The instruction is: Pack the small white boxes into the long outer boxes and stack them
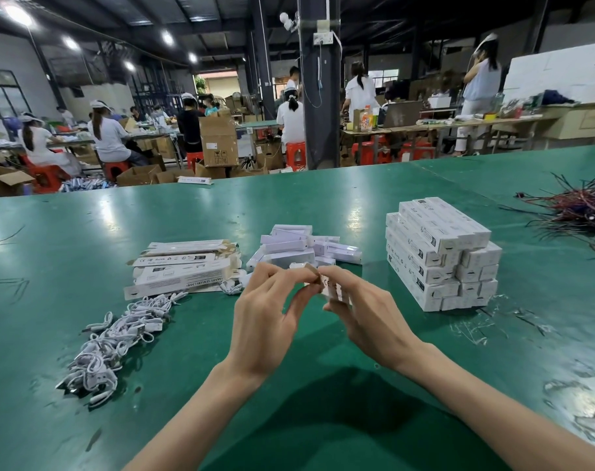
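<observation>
Both hands hold one long white outer box (333, 289) end-on above the green table (85, 232). My right hand (364, 311) grips its body from the right. My left hand (272, 307) pinches its brown end flap with thumb and fingertips. Most of the box is hidden behind my fingers. A heap of small white boxes (299, 248) lies just beyond my hands. To the left lies a loose pile of flat, unfilled long outer boxes (184, 270). A neat stack of closed long boxes (439, 253), several layers high, stands to the right.
A tangle of white cables (116, 341) lies at the front left. Dark red and black wires (581, 209) are bunched at the far right edge. Scraps of clear film (476, 328) litter the table by the stack. Other workers sit at benches beyond the table.
</observation>
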The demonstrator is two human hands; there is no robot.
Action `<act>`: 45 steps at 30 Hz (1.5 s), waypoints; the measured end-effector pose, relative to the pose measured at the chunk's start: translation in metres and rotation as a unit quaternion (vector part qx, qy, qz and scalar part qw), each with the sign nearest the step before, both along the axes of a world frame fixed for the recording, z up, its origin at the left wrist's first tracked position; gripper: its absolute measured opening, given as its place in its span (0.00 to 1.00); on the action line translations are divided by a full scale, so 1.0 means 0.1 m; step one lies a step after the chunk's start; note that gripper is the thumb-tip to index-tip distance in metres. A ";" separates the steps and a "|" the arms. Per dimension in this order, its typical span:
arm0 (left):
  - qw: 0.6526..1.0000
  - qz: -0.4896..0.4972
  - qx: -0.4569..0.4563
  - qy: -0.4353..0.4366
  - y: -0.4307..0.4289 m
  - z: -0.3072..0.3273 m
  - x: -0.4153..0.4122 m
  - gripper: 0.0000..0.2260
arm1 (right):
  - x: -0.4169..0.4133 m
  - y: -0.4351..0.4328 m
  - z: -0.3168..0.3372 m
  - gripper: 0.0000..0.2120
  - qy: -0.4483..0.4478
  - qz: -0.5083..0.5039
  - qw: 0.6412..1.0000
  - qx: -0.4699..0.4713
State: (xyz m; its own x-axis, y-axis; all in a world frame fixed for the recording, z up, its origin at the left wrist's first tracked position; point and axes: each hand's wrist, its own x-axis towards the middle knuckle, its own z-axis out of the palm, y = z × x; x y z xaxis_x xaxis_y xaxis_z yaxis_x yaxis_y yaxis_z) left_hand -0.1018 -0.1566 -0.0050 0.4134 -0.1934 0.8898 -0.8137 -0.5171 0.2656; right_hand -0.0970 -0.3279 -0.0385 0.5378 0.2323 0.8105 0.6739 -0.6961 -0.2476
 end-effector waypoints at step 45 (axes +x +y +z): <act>0.909 -0.248 -0.253 0.221 0.00 0.06 0.01 0.07 | -0.13 0.04 0.15 0.30 0.109 0.137 0.979 0.104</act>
